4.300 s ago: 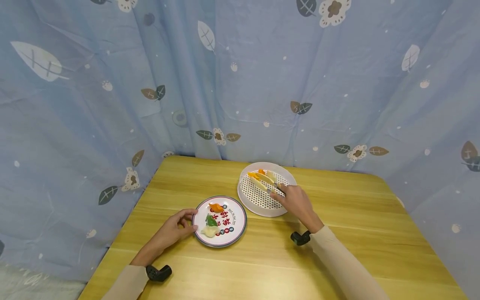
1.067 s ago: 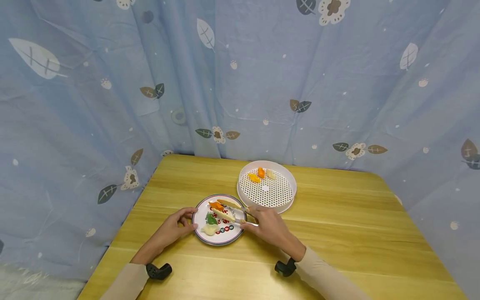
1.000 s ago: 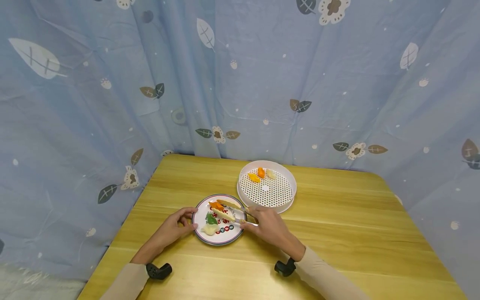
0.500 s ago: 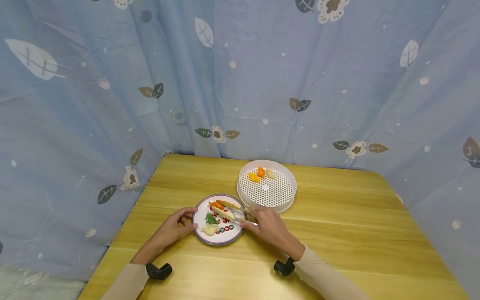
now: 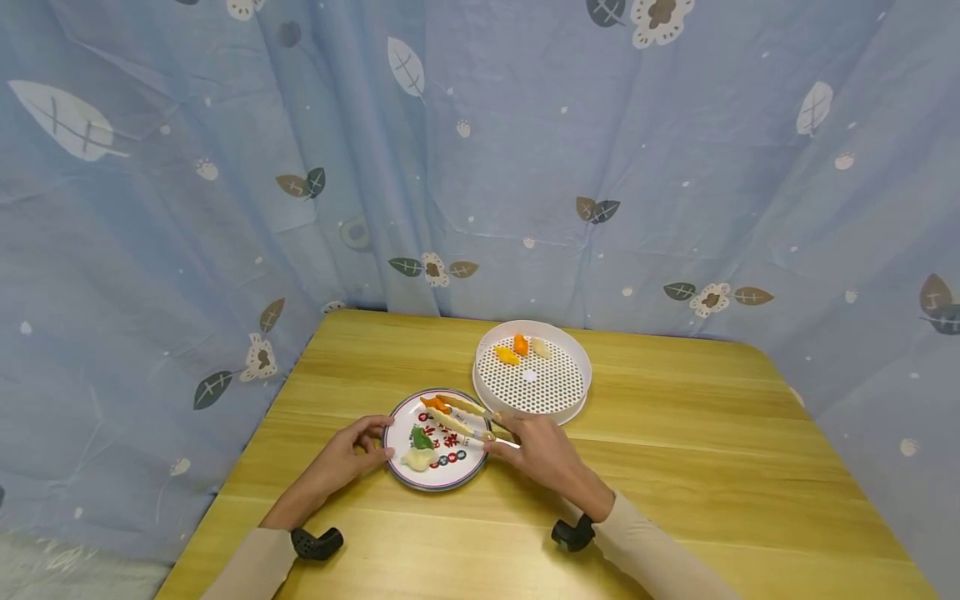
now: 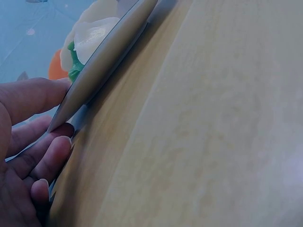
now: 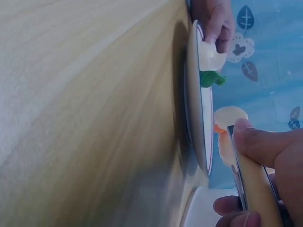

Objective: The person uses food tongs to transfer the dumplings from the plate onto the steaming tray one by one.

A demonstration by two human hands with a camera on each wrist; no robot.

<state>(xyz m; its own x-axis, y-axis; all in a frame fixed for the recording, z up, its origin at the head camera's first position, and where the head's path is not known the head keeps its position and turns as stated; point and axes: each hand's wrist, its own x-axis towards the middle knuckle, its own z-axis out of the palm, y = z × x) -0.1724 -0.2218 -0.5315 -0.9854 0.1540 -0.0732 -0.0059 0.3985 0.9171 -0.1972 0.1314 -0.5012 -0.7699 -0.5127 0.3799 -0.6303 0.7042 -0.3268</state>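
Plate [image 5: 459, 476] rests on the wood-grain table [image 5: 712, 433] in front of me. My left hand [image 5: 351, 450] pinches the left rim; one digit bears on its upper edge, the other fingers curl below. My right hand [image 5: 546, 454] grips the tongs [image 5: 457, 424], thumb pressed along one arm. The tong ends extend over the plate, one on each side of an orange folded piece [image 5: 436, 404] near the far rim; I cannot tell whether it is lifted. A green piece [image 5: 422, 439] and a white piece [image 5: 418, 459] rest nearer to me, side by side. Beyond the plate, to its right, a perforated tray [image 5: 547, 387] holds a yellow piece [image 5: 507, 357], a small orange piece [image 5: 521, 344] and a pale piece [image 5: 541, 349].
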